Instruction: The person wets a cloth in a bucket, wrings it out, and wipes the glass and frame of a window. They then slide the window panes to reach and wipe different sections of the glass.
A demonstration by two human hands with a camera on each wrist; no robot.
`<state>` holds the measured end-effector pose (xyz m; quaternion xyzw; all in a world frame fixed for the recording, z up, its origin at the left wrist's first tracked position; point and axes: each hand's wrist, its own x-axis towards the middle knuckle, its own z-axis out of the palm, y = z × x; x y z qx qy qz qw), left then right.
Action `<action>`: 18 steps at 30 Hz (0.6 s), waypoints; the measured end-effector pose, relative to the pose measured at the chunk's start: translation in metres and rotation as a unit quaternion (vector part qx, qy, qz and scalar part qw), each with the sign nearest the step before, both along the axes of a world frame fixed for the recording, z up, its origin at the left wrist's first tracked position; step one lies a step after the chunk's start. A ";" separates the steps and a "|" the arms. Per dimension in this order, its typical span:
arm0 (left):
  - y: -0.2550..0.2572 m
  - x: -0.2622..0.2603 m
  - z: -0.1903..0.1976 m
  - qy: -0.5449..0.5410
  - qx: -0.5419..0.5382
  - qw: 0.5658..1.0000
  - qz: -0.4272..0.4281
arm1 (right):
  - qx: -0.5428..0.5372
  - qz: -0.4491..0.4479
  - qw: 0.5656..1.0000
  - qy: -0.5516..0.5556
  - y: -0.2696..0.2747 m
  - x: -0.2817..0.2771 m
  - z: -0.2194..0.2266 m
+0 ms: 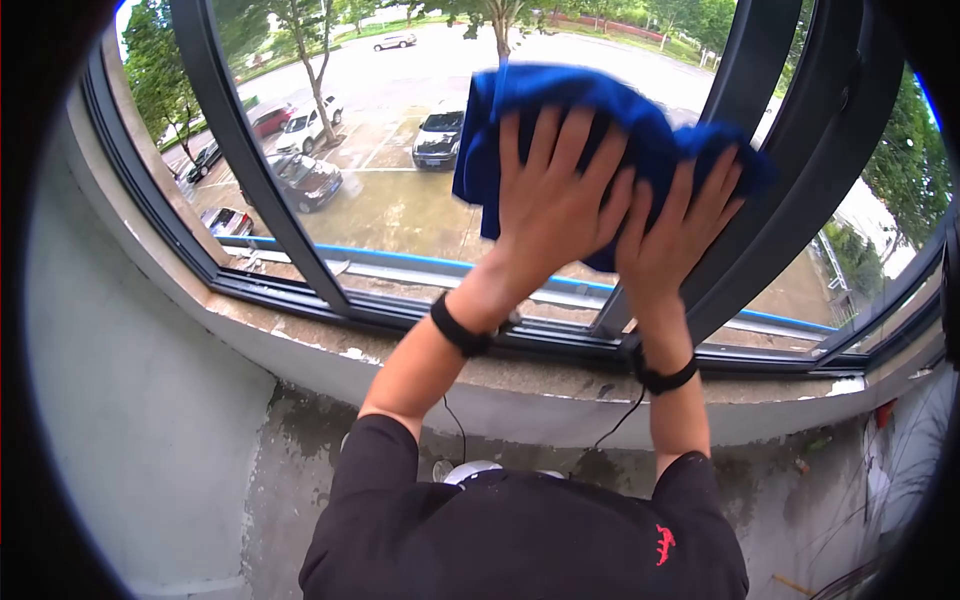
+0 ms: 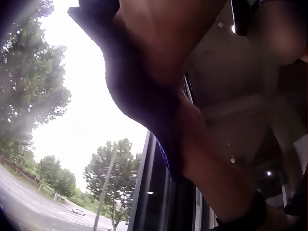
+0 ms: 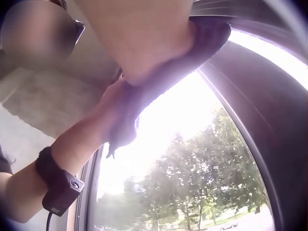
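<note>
A blue cloth (image 1: 620, 95), bunched and folded, lies against the window glass (image 1: 390, 225) high in the head view. My left hand (image 1: 555, 190) presses flat on its middle, fingers spread and pointing up. Beside it, my right hand (image 1: 675, 225) rests on the cloth's right part with its fingers extended, near the dark window frame (image 1: 745, 65). The thumb sides of both hands lie close together. From the left wrist, the cloth (image 2: 130, 86) appears dark and hangs below the palm. In the right wrist view, the cloth (image 3: 168, 79) sits between hand and pane.
A stone sill (image 1: 540, 385) runs under the window, with a low curved wall (image 1: 480, 405) beneath. Dark upright frame bars (image 1: 260, 160) divide the panes. Both wrists wear black camera bands (image 1: 460, 328) with thin cables hanging down. Parked cars and trees show outside.
</note>
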<state>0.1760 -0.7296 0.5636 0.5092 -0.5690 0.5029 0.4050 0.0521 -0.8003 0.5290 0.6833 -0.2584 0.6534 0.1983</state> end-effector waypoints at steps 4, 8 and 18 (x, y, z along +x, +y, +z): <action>-0.015 0.021 0.066 -0.085 -0.132 0.987 -0.010 | -0.113 -0.036 0.993 -0.013 -0.015 0.004 0.074; 0.005 0.015 0.120 -0.060 -0.124 0.990 -0.025 | -0.182 -0.064 0.981 -0.001 -0.013 0.008 0.133; 0.030 0.045 0.059 -0.046 -0.075 0.996 0.001 | -0.157 -0.070 0.985 -0.021 0.002 0.045 0.063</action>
